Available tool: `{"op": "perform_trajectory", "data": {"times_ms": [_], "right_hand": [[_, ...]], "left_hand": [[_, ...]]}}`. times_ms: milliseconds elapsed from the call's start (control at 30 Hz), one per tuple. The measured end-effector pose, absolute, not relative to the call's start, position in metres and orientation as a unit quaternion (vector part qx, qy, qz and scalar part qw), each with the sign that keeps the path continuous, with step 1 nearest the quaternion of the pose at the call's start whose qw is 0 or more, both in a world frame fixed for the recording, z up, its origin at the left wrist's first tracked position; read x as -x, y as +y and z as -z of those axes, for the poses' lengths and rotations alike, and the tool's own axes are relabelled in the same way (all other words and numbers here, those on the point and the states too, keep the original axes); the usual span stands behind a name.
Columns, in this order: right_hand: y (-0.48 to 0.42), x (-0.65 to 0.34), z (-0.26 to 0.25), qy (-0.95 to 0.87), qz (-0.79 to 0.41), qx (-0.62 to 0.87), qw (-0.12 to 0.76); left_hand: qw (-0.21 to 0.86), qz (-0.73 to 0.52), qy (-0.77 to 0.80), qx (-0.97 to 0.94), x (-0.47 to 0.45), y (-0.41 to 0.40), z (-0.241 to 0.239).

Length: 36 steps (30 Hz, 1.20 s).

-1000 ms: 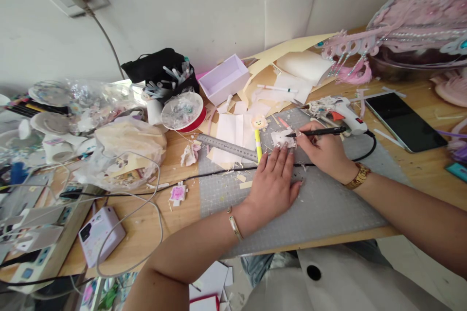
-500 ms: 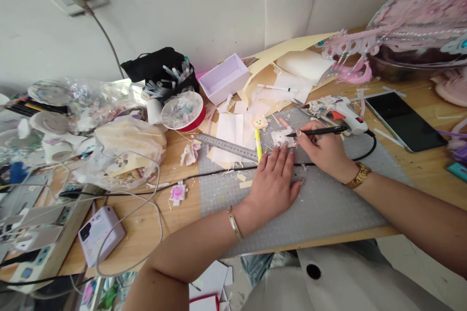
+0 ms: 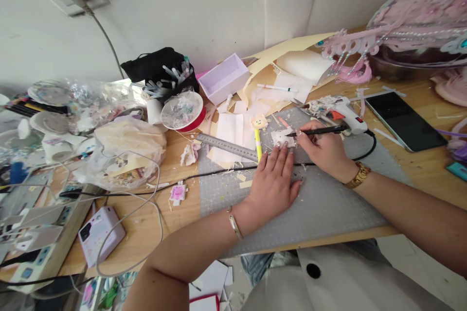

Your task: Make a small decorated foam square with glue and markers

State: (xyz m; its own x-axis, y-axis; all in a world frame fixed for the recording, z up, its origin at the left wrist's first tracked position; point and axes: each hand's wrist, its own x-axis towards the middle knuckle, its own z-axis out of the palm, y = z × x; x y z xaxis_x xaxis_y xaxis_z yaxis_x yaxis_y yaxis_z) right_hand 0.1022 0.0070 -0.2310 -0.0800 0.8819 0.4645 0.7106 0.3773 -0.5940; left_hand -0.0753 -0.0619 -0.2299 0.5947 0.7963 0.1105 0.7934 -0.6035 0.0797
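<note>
My left hand [image 3: 274,175] lies flat on the grey cutting mat [image 3: 321,204], fingers stretched out, its fingertips pressing down a small white paper piece [image 3: 280,138]. My right hand [image 3: 324,150] is closed around a black craft knife [image 3: 316,131] held like a pen, its tip touching the paper piece. A steel ruler [image 3: 228,146] and a yellow pen with a cartoon topper [image 3: 258,133] lie just left of my left hand.
A white glue gun [image 3: 345,114] and a dark tablet [image 3: 403,120] lie to the right. A lilac box [image 3: 224,79], a red tape roll [image 3: 184,112], plastic bags [image 3: 126,148], a black cable [image 3: 204,174] and a small lilac device [image 3: 100,233] crowd the left. Pink ornaments [image 3: 412,14] stand far right.
</note>
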Motion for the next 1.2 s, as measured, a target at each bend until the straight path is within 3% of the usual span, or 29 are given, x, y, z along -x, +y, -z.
{"op": "perform_trajectory", "data": {"times_ms": [1200], "right_hand": [[0.008,-0.1036,0.2319,-0.724,-0.107,0.547,0.406]], "left_hand": [[-0.001,-0.078,0.442,-0.894,0.0756,-0.0622,0.231]]}}
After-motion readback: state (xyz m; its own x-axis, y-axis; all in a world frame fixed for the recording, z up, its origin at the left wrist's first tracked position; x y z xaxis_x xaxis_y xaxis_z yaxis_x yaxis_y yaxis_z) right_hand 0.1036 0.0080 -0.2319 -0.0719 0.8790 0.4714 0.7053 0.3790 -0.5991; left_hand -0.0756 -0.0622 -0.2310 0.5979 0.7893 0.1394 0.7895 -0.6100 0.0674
